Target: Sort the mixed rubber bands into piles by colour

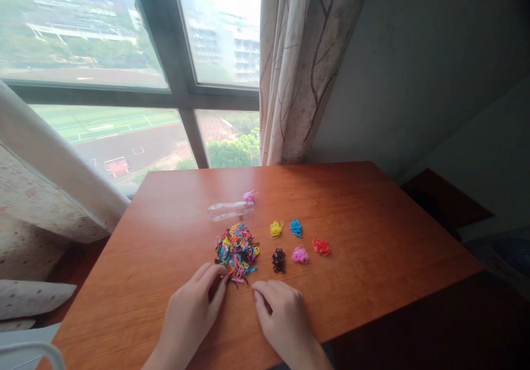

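Observation:
A mixed heap of small coloured rubber bands [237,251] lies on the wooden table. My left hand [199,295] is at its near left edge, thumb and forefinger closed on a rubber band there. To the right of the heap's near end, my right hand [281,309] rests low with thumb and fingertips pinched together; what they hold, if anything, is too small to make out. Single-colour piles sit to the right: yellow bands [276,228], blue bands [296,227], black bands [279,260], pink bands [300,254] and red bands [322,247].
Behind the heap a clear plastic bottle [230,210] lies on its side, a pink cap [249,195] by its mouth. The wooden table [372,221] reaches back to a window [178,94] and a patterned curtain [298,72]. A white curved rail [33,348] shows at lower left.

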Available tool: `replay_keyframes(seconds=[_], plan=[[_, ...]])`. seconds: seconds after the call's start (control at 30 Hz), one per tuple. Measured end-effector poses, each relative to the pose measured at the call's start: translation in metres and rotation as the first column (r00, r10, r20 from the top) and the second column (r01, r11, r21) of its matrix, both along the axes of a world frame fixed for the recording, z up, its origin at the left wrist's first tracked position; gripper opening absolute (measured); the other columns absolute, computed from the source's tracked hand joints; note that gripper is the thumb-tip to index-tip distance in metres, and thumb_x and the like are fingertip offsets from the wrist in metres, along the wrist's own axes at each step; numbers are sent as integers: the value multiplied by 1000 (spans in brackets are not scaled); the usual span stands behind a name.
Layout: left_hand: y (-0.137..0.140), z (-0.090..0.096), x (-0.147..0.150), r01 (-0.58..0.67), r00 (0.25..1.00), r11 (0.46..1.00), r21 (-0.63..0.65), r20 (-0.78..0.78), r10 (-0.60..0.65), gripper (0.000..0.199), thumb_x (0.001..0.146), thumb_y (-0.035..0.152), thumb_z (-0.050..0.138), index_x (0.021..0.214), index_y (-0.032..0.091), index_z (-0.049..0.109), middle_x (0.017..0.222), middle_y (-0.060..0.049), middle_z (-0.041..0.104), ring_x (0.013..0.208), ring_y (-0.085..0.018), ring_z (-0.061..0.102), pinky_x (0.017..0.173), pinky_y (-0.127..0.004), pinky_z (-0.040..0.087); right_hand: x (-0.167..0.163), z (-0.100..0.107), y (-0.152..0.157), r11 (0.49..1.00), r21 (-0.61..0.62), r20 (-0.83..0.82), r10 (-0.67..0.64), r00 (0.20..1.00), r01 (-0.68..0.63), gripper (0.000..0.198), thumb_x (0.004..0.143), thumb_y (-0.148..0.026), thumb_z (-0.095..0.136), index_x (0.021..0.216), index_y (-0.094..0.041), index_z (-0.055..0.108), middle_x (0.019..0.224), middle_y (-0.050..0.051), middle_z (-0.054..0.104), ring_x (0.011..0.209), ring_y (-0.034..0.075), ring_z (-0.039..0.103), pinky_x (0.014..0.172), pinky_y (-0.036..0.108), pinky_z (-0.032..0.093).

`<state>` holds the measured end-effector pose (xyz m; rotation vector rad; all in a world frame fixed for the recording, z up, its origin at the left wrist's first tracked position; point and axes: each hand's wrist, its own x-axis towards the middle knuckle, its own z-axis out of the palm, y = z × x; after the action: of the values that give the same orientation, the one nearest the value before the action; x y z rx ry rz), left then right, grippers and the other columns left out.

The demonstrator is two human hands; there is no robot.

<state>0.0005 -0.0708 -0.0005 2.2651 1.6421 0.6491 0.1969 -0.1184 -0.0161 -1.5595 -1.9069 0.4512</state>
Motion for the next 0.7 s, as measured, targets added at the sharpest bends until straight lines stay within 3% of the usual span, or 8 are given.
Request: replay_keyframes(seconds=[0.2, 0.33, 0.53, 0.7], plan=[[-2, -2, -2, 22, 996, 999, 41, 89, -26, 16, 92, 30, 49, 89, 26, 64, 80, 3, 68, 61, -11, 65, 58, -19, 49, 1, 1, 0, 1000, -16, -12, 6, 1000, -6, 24, 91, -13, 45, 91, -25, 66, 78, 0, 68, 73, 15, 64, 68, 23, 37], [10, 13, 13, 102, 989, 993, 67, 105, -109, 15, 92, 28, 48, 90, 24, 63, 81, 1, 68, 67, -12, 65, 60, -19, 49, 0, 2, 1, 1000, -1, 14, 8, 1000, -8, 22, 91, -12, 47, 90, -25, 65, 77, -1, 68, 72, 15, 64, 67, 22, 38], [50, 47, 95, 397, 917, 918, 5, -58, -396, 19, 93, 19, 46, 87, 23, 64, 87, -2, 68, 73, -14, 67, 63, -22, 49, 1, 1, 2, 1000, -10, 115, -13, 993, 14, 18, 82, -8, 51, 77, -22, 60, 71, -1, 66, 66, 14, 64, 60, 21, 34], [73, 52, 169, 559, 816, 827, -60, -136, -561, 12, 87, 21, 56, 85, 22, 68, 87, -4, 70, 71, -17, 69, 58, -25, 49, 2, -1, 2, 998, -63, 180, -14, 984, 26, 18, 76, -6, 53, 74, -22, 60, 72, -1, 69, 68, 15, 65, 59, 22, 33]])
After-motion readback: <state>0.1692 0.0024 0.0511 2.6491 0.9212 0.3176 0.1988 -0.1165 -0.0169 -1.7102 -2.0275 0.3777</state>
